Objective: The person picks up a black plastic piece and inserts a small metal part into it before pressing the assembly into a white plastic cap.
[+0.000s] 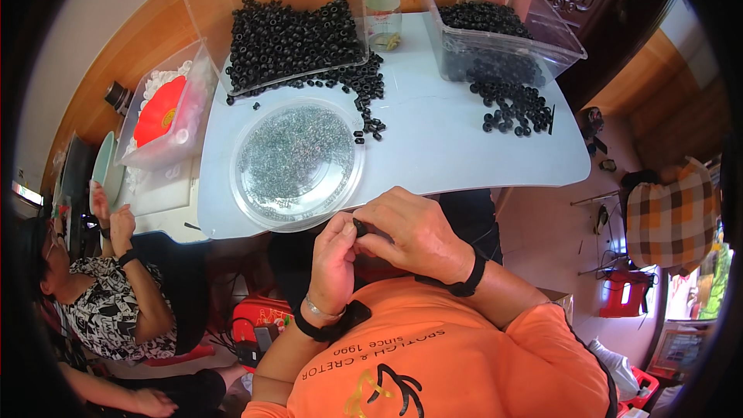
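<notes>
White table (433, 147), round clear dish (298, 162) near its front edge; just below the dish, both hands (379, 244) pinch one small black ring (360, 227).

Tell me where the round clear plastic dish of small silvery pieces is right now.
In the head view, the round clear plastic dish sits at the white table's near left edge, just beyond the left hand, below the clear bin of black rings.

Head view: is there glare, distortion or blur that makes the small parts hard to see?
In the head view, fisheye bending curves the white table edges and leaves dark corners; glare washes out the tabletop and shines on the round clear dish; the black rings stay sharp; the small black piece between the left hand and right hand is mostly hidden by the fingers.
</notes>
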`<move>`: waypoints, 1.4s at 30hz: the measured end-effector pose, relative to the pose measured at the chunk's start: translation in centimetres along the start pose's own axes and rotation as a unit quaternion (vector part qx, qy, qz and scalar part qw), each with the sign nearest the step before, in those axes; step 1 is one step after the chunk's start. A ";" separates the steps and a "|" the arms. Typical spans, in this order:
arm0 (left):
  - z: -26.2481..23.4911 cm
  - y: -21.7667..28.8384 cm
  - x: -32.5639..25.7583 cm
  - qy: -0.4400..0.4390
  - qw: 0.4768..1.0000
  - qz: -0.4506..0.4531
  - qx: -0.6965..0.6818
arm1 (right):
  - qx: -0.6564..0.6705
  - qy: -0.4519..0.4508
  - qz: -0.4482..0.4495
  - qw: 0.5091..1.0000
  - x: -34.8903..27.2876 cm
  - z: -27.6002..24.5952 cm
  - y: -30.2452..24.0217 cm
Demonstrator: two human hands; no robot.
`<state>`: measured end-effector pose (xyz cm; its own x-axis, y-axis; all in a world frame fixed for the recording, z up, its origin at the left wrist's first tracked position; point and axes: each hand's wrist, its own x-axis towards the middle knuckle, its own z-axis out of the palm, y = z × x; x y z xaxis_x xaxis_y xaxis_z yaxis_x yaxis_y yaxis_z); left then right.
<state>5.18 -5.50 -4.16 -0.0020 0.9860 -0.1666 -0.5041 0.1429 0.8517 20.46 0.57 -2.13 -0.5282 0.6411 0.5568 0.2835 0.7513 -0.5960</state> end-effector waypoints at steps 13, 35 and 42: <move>0.1 -1.2 0.4 0.017 0.990 0.061 0.125 | -0.048 0.009 -0.026 0.998 -0.1 -0.2 0.2; -1.3 -1.2 0.0 -0.051 0.995 0.017 0.080 | 0.011 0.020 0.001 1.000 -0.4 0.4 1.0; -1.6 -1.3 0.1 -0.024 0.991 0.033 0.126 | -0.008 -0.022 -0.015 1.000 -0.3 -0.2 0.6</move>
<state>4.41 -5.74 -6.06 0.0174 0.9960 -0.0880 -0.2728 0.0894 0.9579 20.96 0.86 -2.61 -0.5704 0.6116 0.5483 0.2801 0.7723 -0.5701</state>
